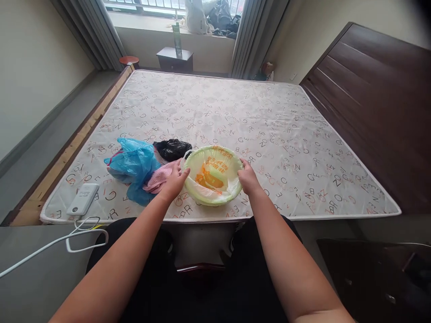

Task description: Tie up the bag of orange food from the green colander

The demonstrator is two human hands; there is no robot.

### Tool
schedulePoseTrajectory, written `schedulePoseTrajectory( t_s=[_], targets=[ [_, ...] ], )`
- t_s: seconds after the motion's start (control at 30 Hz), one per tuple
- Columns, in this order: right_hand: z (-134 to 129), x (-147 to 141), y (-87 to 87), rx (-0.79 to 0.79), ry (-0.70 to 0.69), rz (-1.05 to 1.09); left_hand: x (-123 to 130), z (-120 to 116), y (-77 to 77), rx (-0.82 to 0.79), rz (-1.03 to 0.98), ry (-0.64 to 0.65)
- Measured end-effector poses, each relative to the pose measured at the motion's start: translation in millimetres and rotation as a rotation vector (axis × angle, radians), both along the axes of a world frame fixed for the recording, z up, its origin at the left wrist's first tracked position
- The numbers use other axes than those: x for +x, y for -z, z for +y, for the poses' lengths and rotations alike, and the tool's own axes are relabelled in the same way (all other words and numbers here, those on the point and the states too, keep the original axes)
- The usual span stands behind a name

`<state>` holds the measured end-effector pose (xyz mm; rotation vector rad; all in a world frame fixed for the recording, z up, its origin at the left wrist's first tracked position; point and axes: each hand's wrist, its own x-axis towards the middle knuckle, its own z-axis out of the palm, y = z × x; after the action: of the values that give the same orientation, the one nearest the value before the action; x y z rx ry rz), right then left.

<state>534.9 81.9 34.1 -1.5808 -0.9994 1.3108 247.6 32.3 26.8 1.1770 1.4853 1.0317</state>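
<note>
Hands bracket the round bin (213, 176) near the mattress (286, 134) edge: left hand (175, 181) grips its left rim, right hand (248, 178) its right rim, both pinching the plastic liner (215, 168), equally near.

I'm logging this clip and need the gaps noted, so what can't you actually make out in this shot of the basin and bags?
Head view, the only one:
- Green basin: the printed liner bag covers its inside.
- Left hand and right hand: fingertips curl over the rim, so the grip is unclear.
- Black bag and blue bag: contents hidden by the plastic.
- Pink cloth: partly under the blue bag and left hand.
- Windowsill items: too small, cut off by the top edge.
</note>
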Motion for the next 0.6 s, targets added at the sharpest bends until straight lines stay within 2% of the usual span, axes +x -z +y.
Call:
schedulePoseTrajectory(
  t_s=[0.17,0.33,0.6],
  targets=[
    [-1.3,15.5,8.2,-0.043,0.014,-0.199,24.1,-1.8,7.0,0.019,0.152,0.018],
    [-1.4,15.6,12.4,-0.030,-0.017,-0.459,29.1,-3.9,14.3,0.026,0.173,0.013],
    [-0.5,12.9,11.4,-0.025,-0.039,-0.537,28.3,-7.5,9.6,-0.023,0.199,0.009]
  ],
)
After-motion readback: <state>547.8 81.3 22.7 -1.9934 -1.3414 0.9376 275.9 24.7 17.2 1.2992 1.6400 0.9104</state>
